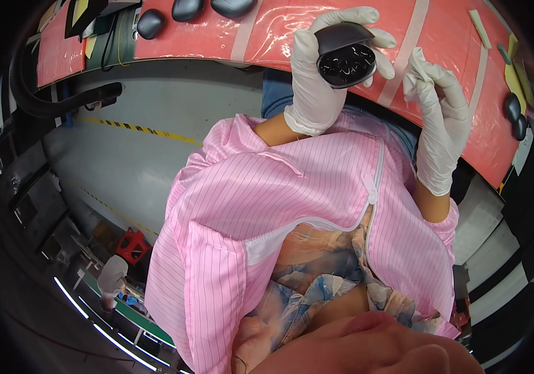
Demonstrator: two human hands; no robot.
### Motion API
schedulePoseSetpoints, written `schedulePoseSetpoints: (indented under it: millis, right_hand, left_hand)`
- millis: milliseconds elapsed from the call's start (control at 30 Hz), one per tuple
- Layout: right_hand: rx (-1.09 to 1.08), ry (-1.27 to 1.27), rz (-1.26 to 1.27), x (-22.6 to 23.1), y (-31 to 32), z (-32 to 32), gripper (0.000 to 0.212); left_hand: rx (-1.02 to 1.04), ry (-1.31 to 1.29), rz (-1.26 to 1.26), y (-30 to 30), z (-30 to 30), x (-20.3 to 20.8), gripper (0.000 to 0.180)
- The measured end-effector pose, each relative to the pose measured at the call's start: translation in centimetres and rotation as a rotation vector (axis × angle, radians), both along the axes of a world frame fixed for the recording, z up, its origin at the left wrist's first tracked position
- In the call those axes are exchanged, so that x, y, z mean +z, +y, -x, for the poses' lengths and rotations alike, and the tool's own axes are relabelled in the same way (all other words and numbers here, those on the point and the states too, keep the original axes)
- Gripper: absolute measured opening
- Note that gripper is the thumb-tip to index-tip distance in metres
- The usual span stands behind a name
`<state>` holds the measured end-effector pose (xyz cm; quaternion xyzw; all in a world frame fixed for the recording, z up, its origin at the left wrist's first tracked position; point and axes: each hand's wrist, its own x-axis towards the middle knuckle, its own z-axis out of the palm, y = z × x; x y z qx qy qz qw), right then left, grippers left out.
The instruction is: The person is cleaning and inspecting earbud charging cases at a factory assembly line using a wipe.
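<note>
My left hand [317, 81], in a white glove, holds a black rounded shell shaped like a computer mouse [346, 64] above the table edge. Its glossy dark face is turned toward me, and bright reflections cover it; a matte grey-black cover forms its upper side. The fingers wrap behind and over it. To the right, my right hand [441, 106], also gloved in white, is raised with the thumb and fingertips pinched together. White folded material [418, 71] shows at the fingertips; whether it is a cloth or loose glove tips I cannot make out.
A red mat [273, 40] with pale tape strips covers the table. Several similar dark rounded pieces [151, 23] lie at the far left, and two small ones [512, 107] at the right. A black curved tube [61, 109] juts in at left. Behind, another person [112, 277] is near a red stool [133, 245].
</note>
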<state>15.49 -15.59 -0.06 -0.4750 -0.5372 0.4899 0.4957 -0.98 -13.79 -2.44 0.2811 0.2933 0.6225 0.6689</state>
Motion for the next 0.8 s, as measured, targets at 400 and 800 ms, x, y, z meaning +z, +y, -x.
schedulePoseSetpoints:
  millis: [400, 800]
  right_hand:
    - [0.093, -0.517, -0.536, 1.0, 1.1, 1.8, 0.023]
    - [0.052, 0.213, 0.206, 2.0, -0.1, 1.0, 0.02]
  left_hand:
    - [-0.004, -0.024, 0.006, 0.6, 0.0, -1.3, 0.086]
    - [-0.112, -0.071, -0.017, 0.4, 0.9, -2.6, 0.083]
